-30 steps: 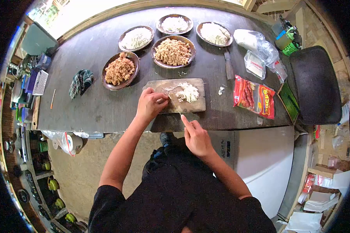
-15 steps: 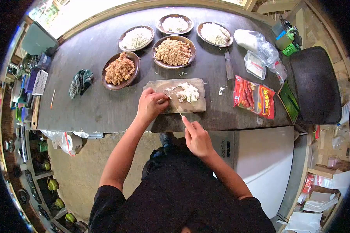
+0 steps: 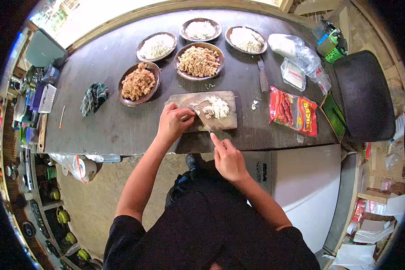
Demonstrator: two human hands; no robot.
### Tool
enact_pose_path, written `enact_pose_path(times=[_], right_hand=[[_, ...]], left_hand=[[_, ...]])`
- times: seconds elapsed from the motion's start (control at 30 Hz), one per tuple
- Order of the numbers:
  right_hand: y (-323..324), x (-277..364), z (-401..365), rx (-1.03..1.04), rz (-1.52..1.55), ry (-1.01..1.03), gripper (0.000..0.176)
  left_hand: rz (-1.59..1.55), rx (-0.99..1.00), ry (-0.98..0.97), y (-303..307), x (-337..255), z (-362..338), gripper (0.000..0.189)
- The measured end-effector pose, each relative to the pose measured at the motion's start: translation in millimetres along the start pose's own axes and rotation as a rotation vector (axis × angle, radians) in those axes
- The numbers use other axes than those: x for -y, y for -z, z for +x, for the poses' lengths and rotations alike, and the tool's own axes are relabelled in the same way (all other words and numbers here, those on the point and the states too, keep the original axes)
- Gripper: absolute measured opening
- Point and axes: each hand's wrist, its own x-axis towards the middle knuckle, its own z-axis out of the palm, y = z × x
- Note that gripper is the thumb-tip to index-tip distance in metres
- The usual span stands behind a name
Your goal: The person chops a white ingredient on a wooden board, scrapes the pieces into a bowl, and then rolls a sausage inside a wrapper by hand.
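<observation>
On the wooden cutting board (image 3: 180,99) lies a pile of pale shredded food (image 3: 218,107), with loose shreds to its left. My left hand (image 3: 174,120) is closed at the board's left side, its fingertips pinched on something too hidden to make out. In my right hand (image 3: 231,161), below the board's front edge, is a knife (image 3: 204,122). The index finger stretches along its back, and the blade slants up and left over the board, close to the left fingertips.
Beyond the board stand bowls of brown crumbly food (image 3: 139,83) and tan crumbly food (image 3: 199,61). Behind are plates of white shreds (image 3: 156,47). A red sausage packet (image 3: 293,111), another knife (image 3: 263,77) and plastic bags (image 3: 299,51) lie right; a checked cloth (image 3: 94,97) lies left.
The view has shifted slightly. Both hands keep nearly the same places, and the knife blade sits a little differently beside the left fingertips.
</observation>
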Motion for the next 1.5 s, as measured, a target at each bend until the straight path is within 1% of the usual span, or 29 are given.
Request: enact_pose_path(times=[0.17,0.27,0.33,0.5,0.6,0.67,0.73,1.03,1.17,1.3,1.37,1.43,1.5], right_hand=[[-0.9,-1.9,-8.3,-0.034,0.05,0.025,0.053],[-2.3,-2.8,1.8,-0.018,0.082,0.024,0.053],[-1.9,-0.2,7.2,0.031,0.024,-0.009,0.052],[-3.1,1.8,14.3,0.018,0.002,0.006,0.051],[1.4,-4.6,7.4,0.028,0.012,0.007,0.052],[1.8,-7.3,-1.4,0.047,0.014,0.013,0.053],[2.2,-8.1,-6.1,0.008,0.03,0.061,0.054],[-10.5,-2.7,5.1,0.033,-0.053,0.035,0.054],[-9.6,0.0,11.7,0.039,-0.085,0.025,0.053],[-5.8,-2.5,9.4,0.021,-0.031,0.006,0.053],[-3.7,-4.8,2.9,0.016,-0.015,0.004,0.053],[-2.0,-7.0,-2.5,0.016,0.022,0.064,0.052],[-2.2,-5.5,-4.3,0.007,0.031,0.058,0.053]], left_hand=[[0.01,0.044,0.04,3.9,-4.3,0.0,0.015],[0.007,0.027,0.015,-2.3,3.6,-0.1,0.015],[-0.003,0.031,0.012,-0.8,2.8,1.3,0.015],[0.009,0.02,-0.004,3.1,0.7,1.6,0.014],[0.027,0.033,0.024,6.3,-3.3,2.4,0.014],[0.008,-0.006,-0.05,8.1,-6.9,1.4,0.014],[0.011,-0.004,-0.05,5.2,-4.1,0.6,0.014],[0.03,0.014,-0.028,0.4,1.3,-0.2,0.014],[0.023,0.006,-0.02,5.7,-7.1,0.7,0.013],[0.02,0.024,-0.02,7.9,-4.9,1.3,0.014],[-0.007,0.032,-0.053,8.0,-3.9,1.3,0.015],[-0.005,0.018,-0.045,4.7,-1.1,1.2,0.015],[-0.006,0.011,-0.038,3.3,-1.5,-0.5,0.015]])
